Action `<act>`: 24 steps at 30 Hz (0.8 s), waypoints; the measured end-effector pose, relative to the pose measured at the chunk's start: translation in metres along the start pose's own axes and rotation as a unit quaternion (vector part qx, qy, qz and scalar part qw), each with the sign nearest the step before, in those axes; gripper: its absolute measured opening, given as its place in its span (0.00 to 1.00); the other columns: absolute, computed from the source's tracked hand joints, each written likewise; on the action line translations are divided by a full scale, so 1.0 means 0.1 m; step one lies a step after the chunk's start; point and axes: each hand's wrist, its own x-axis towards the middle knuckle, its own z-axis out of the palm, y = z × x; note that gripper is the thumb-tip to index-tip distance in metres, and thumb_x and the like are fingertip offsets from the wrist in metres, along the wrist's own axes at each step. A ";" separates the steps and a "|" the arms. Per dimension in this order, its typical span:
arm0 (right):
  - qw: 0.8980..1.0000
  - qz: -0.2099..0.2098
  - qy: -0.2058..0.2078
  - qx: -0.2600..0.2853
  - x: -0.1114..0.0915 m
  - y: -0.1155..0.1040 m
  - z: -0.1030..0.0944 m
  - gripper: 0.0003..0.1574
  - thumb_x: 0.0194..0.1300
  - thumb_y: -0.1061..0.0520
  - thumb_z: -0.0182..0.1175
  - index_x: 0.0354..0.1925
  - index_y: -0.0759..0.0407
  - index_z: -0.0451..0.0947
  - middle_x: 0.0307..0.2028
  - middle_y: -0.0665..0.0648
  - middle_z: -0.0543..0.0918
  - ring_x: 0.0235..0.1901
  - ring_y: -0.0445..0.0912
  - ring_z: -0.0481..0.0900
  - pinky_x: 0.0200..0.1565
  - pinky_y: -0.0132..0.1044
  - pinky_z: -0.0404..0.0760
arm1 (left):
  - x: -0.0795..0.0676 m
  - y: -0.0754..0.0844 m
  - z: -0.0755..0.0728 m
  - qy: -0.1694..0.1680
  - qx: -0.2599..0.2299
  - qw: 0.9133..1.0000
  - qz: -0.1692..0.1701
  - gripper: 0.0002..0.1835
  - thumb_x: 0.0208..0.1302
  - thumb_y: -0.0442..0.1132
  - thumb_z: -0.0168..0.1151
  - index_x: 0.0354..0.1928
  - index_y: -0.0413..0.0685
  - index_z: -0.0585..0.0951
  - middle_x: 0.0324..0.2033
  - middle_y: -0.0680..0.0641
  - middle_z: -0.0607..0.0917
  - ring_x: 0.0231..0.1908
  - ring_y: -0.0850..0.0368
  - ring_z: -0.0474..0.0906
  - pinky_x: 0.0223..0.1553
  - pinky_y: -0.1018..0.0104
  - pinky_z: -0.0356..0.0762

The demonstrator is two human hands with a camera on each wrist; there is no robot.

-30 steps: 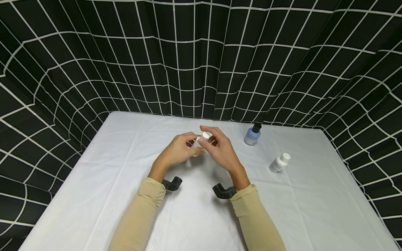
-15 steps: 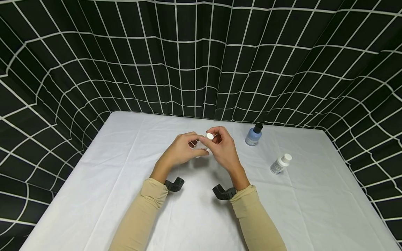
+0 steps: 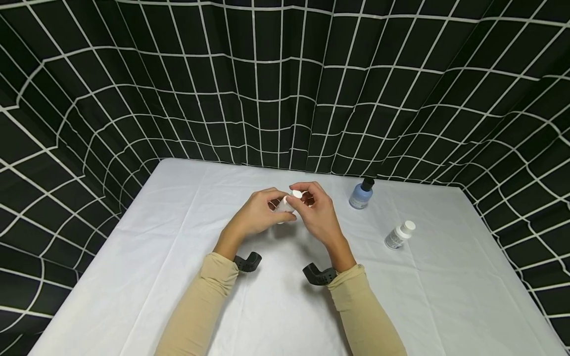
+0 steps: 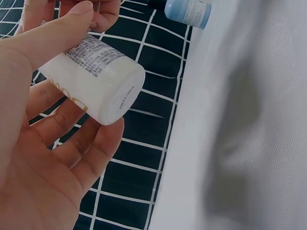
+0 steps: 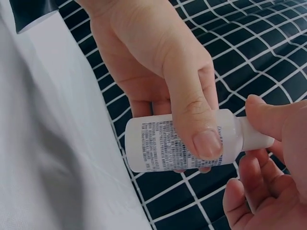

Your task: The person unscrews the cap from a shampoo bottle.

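Note:
Over the middle of the table, my left hand (image 3: 253,213) grips a small white bottle (image 4: 103,79) round its body, thumb across the printed label. The bottle is tilted, its flat base showing a stamped code in the left wrist view. My right hand (image 3: 317,210) pinches the white cap (image 5: 256,136) between thumb and fingers. The cap sits at the bottle's neck in the right wrist view. In the head view, fingers of both hands hide much of the bottle body.
To the right on the white-clothed table (image 3: 213,316) stand a blue bottle (image 3: 360,196) with a black cap and another white bottle (image 3: 398,235) with a grey label. A black curtain (image 3: 285,89) with white grid lines surrounds the table's back and sides.
The right hand's fingers have shifted round the cap, and both hands with the bottle have moved slightly right. The left hand keeps its grip. The standing bottles stay in place.

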 end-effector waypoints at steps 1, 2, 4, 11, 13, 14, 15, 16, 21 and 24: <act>1.000 -0.003 -0.003 0.000 0.00 0.00 -0.01 0.17 0.67 0.57 0.69 0.52 0.61 0.82 0.48 0.63 0.81 0.40 0.47 0.76 0.44 0.27 0.75 | 0.00 0.00 0.01 0.000 -0.003 1.000 -0.001 0.23 0.56 0.55 0.76 0.55 0.65 0.85 0.44 0.60 0.85 0.45 0.60 0.80 0.51 0.61 0.82; 1.000 -0.008 -0.007 0.000 0.00 0.00 -0.02 0.16 0.68 0.57 0.68 0.52 0.61 0.83 0.48 0.63 0.82 0.41 0.47 0.77 0.45 0.28 0.76 | 0.01 -0.01 0.02 0.001 -0.005 1.000 0.000 0.23 0.56 0.55 0.76 0.55 0.65 0.85 0.44 0.60 0.85 0.45 0.59 0.81 0.50 0.61 0.82; 1.000 -0.018 -0.015 0.003 -0.01 0.00 -0.03 0.16 0.69 0.58 0.67 0.54 0.60 0.83 0.50 0.61 0.82 0.43 0.47 0.79 0.48 0.32 0.79 | 0.01 -0.02 0.03 0.002 -0.010 1.000 0.001 0.22 0.57 0.54 0.76 0.54 0.64 0.85 0.44 0.59 0.86 0.44 0.59 0.81 0.49 0.61 0.83; 0.999 -0.036 -0.039 0.013 0.00 -0.02 -0.06 0.17 0.74 0.58 0.60 0.59 0.56 0.82 0.59 0.56 0.83 0.53 0.47 0.79 0.54 0.38 0.79 | 0.02 0.00 0.02 0.003 -0.015 1.000 -0.010 0.21 0.59 0.54 0.74 0.54 0.61 0.85 0.44 0.58 0.86 0.43 0.58 0.83 0.47 0.61 0.83; 0.999 -0.030 -0.040 0.012 0.00 -0.03 -0.06 0.19 0.74 0.57 0.61 0.60 0.56 0.81 0.60 0.55 0.82 0.55 0.47 0.79 0.55 0.37 0.79 | 0.02 0.01 0.02 0.004 -0.014 1.000 -0.010 0.22 0.58 0.54 0.75 0.54 0.61 0.85 0.44 0.57 0.86 0.43 0.58 0.83 0.48 0.62 0.83; 0.999 -0.023 -0.040 0.011 0.00 -0.04 -0.06 0.20 0.73 0.56 0.62 0.61 0.55 0.81 0.60 0.54 0.82 0.56 0.48 0.79 0.55 0.37 0.79 | 0.02 0.01 0.02 0.004 -0.014 1.000 -0.011 0.22 0.58 0.54 0.75 0.54 0.62 0.85 0.44 0.58 0.86 0.43 0.58 0.83 0.48 0.62 0.83; 0.999 -0.017 -0.039 0.010 0.00 -0.05 -0.07 0.21 0.73 0.55 0.63 0.61 0.55 0.80 0.60 0.54 0.82 0.56 0.48 0.79 0.55 0.37 0.80 | 0.02 0.01 0.02 0.004 -0.013 1.000 -0.012 0.22 0.57 0.53 0.75 0.54 0.62 0.85 0.44 0.58 0.86 0.44 0.59 0.83 0.49 0.62 0.83; 0.999 -0.007 -0.037 0.010 0.00 -0.05 -0.07 0.22 0.72 0.54 0.64 0.62 0.55 0.80 0.60 0.54 0.81 0.57 0.49 0.80 0.55 0.38 0.80 | 0.02 0.01 0.02 0.005 -0.012 1.000 -0.013 0.22 0.57 0.53 0.75 0.54 0.62 0.85 0.44 0.58 0.86 0.44 0.59 0.83 0.49 0.62 0.83; 0.998 0.059 -0.021 0.013 0.01 -0.06 -0.07 0.26 0.67 0.50 0.69 0.59 0.56 0.78 0.57 0.57 0.79 0.53 0.50 0.79 0.53 0.40 0.79 | 0.01 0.00 0.03 0.006 -0.015 1.000 -0.010 0.22 0.56 0.53 0.76 0.53 0.63 0.86 0.44 0.58 0.86 0.43 0.58 0.83 0.49 0.61 0.83; 0.995 0.096 -0.018 0.014 0.01 -0.05 -0.06 0.26 0.64 0.49 0.72 0.55 0.58 0.76 0.48 0.58 0.78 0.47 0.49 0.77 0.49 0.36 0.77 | 0.01 0.00 0.04 0.004 -0.013 1.000 -0.005 0.22 0.56 0.53 0.76 0.53 0.63 0.86 0.44 0.58 0.86 0.45 0.58 0.81 0.51 0.61 0.82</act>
